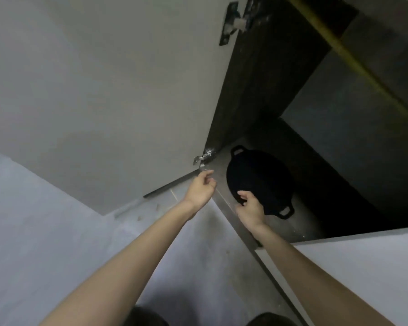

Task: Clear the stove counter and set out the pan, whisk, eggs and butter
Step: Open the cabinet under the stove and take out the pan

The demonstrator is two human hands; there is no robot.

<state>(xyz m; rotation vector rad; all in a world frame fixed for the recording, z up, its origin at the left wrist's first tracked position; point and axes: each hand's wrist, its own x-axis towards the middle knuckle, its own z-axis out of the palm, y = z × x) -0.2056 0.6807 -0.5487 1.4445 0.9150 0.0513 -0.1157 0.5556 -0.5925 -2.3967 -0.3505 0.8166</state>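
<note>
Black pan (259, 177) with two loop handles is sitting flat on the floor of the open cabinet (299, 229). Right hand (249, 205) is curling its fingers round the pan's near rim. Left hand (201, 188) is hovering just left of the pan, by the door (127, 90) hinge, fingers loosely curled, holding nothing.

View: single head-worn wide-angle camera.
Facing: forward, steeply down into open low cabinet (257, 90), door (116, 90) at left.
Nearness: close, pan (262, 177) by cabinet floor's front edge.
</note>
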